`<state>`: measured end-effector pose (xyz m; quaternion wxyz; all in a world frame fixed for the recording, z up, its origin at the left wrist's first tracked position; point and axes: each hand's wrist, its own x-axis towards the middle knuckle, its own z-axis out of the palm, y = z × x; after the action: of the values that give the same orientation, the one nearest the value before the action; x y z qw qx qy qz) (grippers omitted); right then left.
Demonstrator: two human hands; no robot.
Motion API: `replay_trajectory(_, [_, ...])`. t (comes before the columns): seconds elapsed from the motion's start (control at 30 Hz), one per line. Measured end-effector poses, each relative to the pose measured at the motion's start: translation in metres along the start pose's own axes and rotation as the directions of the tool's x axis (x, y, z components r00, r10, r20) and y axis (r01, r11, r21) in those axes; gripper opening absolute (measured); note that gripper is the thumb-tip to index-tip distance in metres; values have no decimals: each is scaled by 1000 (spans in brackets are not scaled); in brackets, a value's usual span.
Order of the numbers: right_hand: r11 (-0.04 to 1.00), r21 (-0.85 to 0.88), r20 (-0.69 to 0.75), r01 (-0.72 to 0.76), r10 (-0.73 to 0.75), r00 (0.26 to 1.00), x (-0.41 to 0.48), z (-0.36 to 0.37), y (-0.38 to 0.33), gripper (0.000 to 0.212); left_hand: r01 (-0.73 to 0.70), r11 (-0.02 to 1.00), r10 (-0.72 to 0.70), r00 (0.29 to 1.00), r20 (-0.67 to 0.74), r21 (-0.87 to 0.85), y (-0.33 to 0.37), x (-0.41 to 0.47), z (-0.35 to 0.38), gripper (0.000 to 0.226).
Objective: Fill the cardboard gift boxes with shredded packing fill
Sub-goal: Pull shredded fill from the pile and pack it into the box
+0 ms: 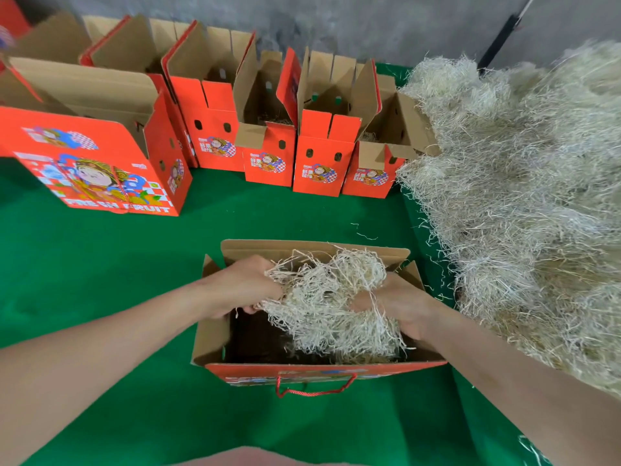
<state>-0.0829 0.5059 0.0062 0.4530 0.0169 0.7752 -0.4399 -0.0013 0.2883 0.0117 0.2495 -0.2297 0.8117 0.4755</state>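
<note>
I can't see my fingertips, the fill buries them. My left hand and right hand both clutch it over the open box at 6 o'clock — long axis running 9-to-3.

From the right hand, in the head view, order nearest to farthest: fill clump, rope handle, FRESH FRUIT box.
1. Fill clump: gripped in the right hand.
2. Rope handle: just in front, nearer the person.
3. FRESH FRUIT box: far left.

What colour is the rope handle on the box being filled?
Red; the handle hangs from the near side of the box, clearest in the head view.
</note>
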Motion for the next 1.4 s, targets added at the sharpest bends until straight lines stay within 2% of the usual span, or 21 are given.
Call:
replay_trajectory(0.1, [1000,-28,-4,-14,14,1000,-2,-6,2,74,-24,1000,24,1000,-11,20,-2,2,-1,58])
replay_trajectory(0.17, [998,-22,-16,-51,50,999,-7,-13,3,67,-24,999,25,999,-37,30,-4,2,-6,32])
replay_trajectory(0.2, [998,0,-12,-56,56,998,-9,-16,4,54,-14,1000,15,998,-61,14,-5,2,-8,23])
replay_trajectory(0.27, [994,72,11,-82,81,997,-11,-18,3,19,45,987,-51,998,-39,-153,-8,2,-8,21])
replay_trajectory(0.3, [987,134,39,-86,82,996,-11,-16,2,6,90,958,-86,996,26,-274,-8,2,-7,32])
replay_trajectory(0.37, [959,265,94,-100,77,993,-10,-11,2,11,164,891,-77,973,216,-423,-7,2,-2,70])
replay_trajectory(0.47, [949,283,154,-138,97,983,-9,-1,-4,10,197,913,-49,922,385,-356,4,2,10,94])
replay_trajectory(0.53, [962,245,157,-123,86,984,-7,1,-4,12,161,959,-71,932,356,-232,8,5,15,86])
replay_trajectory(0.63, [993,74,83,-92,86,993,-6,-3,0,28,154,984,-128,960,251,-86,9,6,8,75])
replay_trajectory(0.7, [996,17,68,-85,84,994,-6,-5,2,30,156,988,-148,953,265,-8,6,5,-2,64])
replay_trajectory(0.77, [996,4,60,-84,84,995,-4,-9,2,32,136,984,-167,930,326,116,6,0,-11,37])
replay_trajectory(0.83, [996,23,55,-91,90,994,-2,-13,2,41,96,978,-159,917,365,185,6,-4,-19,30])
replay_trajectory(0.9, [993,49,47,-107,105,993,-3,-13,1,62,102,987,-137,931,339,121,5,-3,-20,30])
replay_trajectory(0.97, [992,35,53,-119,117,992,-6,-11,-2,74,205,971,-164,943,289,-119,4,1,-16,21])
replay_trajectory(1.03, [992,26,120,-127,123,985,-11,-10,-5,77,264,904,-164,941,297,-337,2,6,-10,24])
replay_trajectory(1.07, [992,35,165,-120,113,980,-12,-9,-5,77,262,893,-141,935,324,-366,1,7,-8,23])
replay_trajectory(1.17, [994,39,237,-99,87,968,-4,6,-4,113,277,889,-119,909,400,-365,5,6,6,23])
replay_trajectory(1.2, [996,-8,224,-92,92,970,1,17,-5,117,273,891,-117,910,398,-363,5,5,11,21])
replay_trajectory(1.23, [995,-56,194,-87,96,976,6,26,-6,111,266,895,-117,915,386,-359,6,4,16,20])
replay_trajectory(1.33, [980,-176,49,-88,98,994,14,29,-2,74,260,929,-177,936,303,-262,3,-1,16,28])
replay_trajectory(1.4, [977,-188,-3,-96,97,995,12,15,-1,74,254,947,-207,950,232,-198,-2,-1,6,42])
